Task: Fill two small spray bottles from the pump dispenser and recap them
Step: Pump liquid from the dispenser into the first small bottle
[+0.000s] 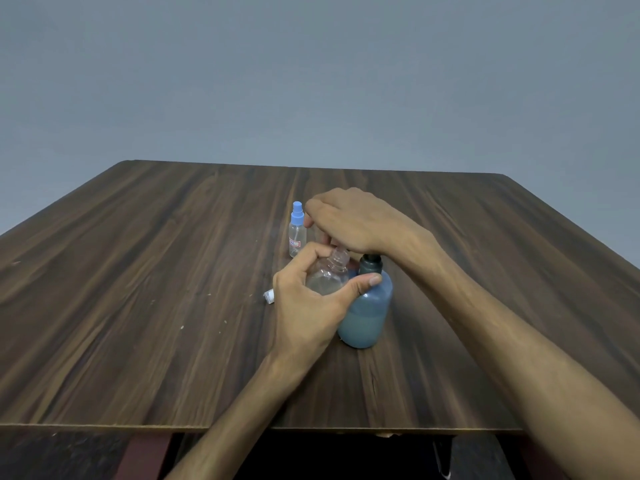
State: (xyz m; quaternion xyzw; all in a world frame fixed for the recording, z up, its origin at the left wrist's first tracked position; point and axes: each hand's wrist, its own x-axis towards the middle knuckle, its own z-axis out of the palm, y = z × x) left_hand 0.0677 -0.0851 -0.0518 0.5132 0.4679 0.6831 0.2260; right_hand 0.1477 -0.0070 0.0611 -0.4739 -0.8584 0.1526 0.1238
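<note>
- The left hand (308,303) is wrapped around an uncapped clear spray bottle (327,277), thumb across the near side and fingers curled over the far side — a full holding grip, the bottle lifted and tilted so its open neck leans up and to the right
- The right hand (353,220) lies palm-down over the top of the blue pump dispenser (369,306), fingers draped loosely forward; it seems to press on the pump head, though the head itself is covered, so how the fingers sit on it cannot be told
- The relation that matters: the bottle's mouth sits just left of the dispenser's dark collar and below the right hand, its long axis aimed toward where the spout should be — whether mouth and spout are truly lined up is hidden
- The dispenser stands near the middle of the tabletop (138,271), a little toward the near edge, roughly half full of pale liquid
- The second spray bottle (296,230) stands upright just beyond, toward the far edge, blue cap on; its fill level is hard to read
- A small white-and-blue piece (269,295), likely the removed cap, lies on the tabletop left of the left hand, partly cut off by it
- Judgement: the first fill is under way, with recapping and the second bottle still to come
</note>
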